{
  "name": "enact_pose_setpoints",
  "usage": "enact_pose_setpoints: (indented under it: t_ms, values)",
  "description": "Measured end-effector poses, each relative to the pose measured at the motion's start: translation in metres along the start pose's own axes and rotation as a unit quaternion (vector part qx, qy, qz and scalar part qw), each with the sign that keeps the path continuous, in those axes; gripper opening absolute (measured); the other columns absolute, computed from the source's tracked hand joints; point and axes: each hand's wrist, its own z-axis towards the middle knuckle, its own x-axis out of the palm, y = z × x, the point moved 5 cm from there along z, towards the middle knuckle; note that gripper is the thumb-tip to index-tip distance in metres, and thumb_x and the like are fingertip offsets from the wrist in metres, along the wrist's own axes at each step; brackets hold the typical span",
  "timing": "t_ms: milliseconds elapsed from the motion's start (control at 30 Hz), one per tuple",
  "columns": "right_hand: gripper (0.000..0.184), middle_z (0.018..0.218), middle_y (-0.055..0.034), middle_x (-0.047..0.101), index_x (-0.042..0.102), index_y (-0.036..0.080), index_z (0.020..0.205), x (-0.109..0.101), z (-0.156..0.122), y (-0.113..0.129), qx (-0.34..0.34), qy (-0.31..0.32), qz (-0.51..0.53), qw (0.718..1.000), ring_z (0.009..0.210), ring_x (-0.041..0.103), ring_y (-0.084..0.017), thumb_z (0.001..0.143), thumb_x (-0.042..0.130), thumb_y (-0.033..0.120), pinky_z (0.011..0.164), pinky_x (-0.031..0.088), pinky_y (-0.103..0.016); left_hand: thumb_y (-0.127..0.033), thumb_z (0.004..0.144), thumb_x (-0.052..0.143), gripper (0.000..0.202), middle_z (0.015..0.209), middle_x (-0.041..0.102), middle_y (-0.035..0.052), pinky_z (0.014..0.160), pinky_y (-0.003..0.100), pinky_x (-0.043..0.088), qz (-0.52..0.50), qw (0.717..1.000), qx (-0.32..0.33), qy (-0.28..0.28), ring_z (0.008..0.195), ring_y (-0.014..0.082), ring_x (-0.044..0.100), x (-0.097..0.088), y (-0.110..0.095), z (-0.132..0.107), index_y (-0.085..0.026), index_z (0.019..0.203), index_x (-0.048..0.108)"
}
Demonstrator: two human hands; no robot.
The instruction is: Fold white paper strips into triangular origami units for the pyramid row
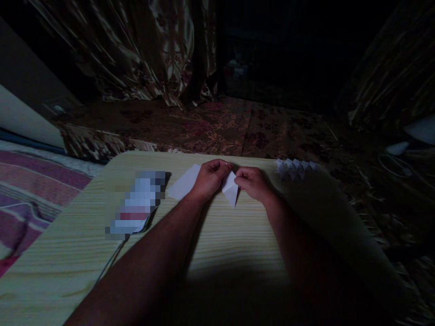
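Between my two hands, above the middle of the wooden table (234, 246), is a folded piece of white paper (230, 190) with a pointed end toward me. My left hand (211, 177) pinches its upper left edge between thumb and fingers. Thumb and forefinger of my right hand (252, 182) grip its right side. A flat white sheet of paper (184, 182) lies on the table just left of my left hand, partly covered by it. At the far right of the tabletop stand several small folded white paper pieces (295, 169) in rows.
A pixelated phone-like device (137, 203) with a white cable (108, 261) lies left of my arms. Striped bedding (30, 194) borders the table on the left. Behind are a patterned cloth-covered ledge (204, 122) and curtains (163, 50). The right side is dark.
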Motion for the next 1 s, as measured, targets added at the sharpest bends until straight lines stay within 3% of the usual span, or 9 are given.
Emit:
enact_pose_setpoints:
  t_ms: [133, 300, 467, 667, 1000]
  values:
    - [0.009, 0.053, 0.0056, 0.046, 0.052, 0.017, 0.058, -0.0001, 0.0003, 0.0003, -0.002, 0.001, 0.002, 1.0, 0.052, 0.043, -0.008, 0.067, 0.054, 0.018, 0.051, 0.031, -0.021, -0.035, 0.066, 0.072, 0.023, 0.063, 0.058, -0.0008, 0.049, 0.021, 0.032, 0.005, 0.999, -0.007, 0.05, 0.051, 0.0074, 0.045, 0.0037, 0.0, -0.0012, -0.014, 0.071, 0.063]
    - [0.009, 0.052, 0.0056, 0.046, 0.052, 0.017, 0.058, -0.0006, -0.0002, 0.0009, 0.006, -0.005, -0.002, 1.0, 0.051, 0.043, -0.008, 0.067, 0.054, 0.02, 0.05, 0.031, -0.021, -0.033, 0.062, 0.075, 0.024, 0.063, 0.058, -0.0003, 0.05, 0.021, 0.033, -0.008, 0.997, -0.014, 0.074, 0.053, 0.0081, 0.047, 0.0051, -0.0017, -0.0024, -0.013, 0.072, 0.064]
    - [0.008, 0.051, 0.0055, 0.047, 0.053, 0.017, 0.06, -0.0035, -0.0009, 0.0035, 0.013, -0.019, 0.027, 0.999, 0.048, 0.043, -0.008, 0.067, 0.054, 0.02, 0.047, 0.031, -0.021, -0.035, 0.069, 0.07, 0.022, 0.058, 0.055, -0.0002, 0.047, 0.022, 0.029, -0.081, 0.994, -0.045, 0.064, 0.049, 0.008, 0.045, 0.0029, 0.0003, -0.0025, -0.014, 0.071, 0.065]
    - [0.009, 0.053, 0.0041, 0.053, 0.054, 0.017, 0.063, -0.0069, -0.0003, 0.0033, 0.033, -0.034, 0.054, 0.997, 0.048, 0.046, -0.008, 0.068, 0.057, 0.024, 0.047, 0.035, -0.021, -0.032, 0.064, 0.075, 0.022, 0.058, 0.058, 0.0005, 0.046, 0.022, 0.029, -0.093, 0.993, -0.058, 0.048, 0.047, 0.0074, 0.044, -0.0011, 0.0037, -0.0003, -0.013, 0.071, 0.068]
    - [0.011, 0.056, 0.0034, 0.054, 0.054, 0.017, 0.064, -0.0065, -0.0007, 0.0014, 0.032, -0.031, 0.06, 0.997, 0.049, 0.047, -0.008, 0.069, 0.059, 0.026, 0.047, 0.036, -0.021, -0.03, 0.061, 0.079, 0.022, 0.066, 0.066, 0.0032, 0.055, 0.024, 0.042, -0.106, 0.993, -0.047, 0.031, 0.056, 0.0107, 0.054, -0.0013, 0.0026, -0.0003, -0.013, 0.071, 0.069]
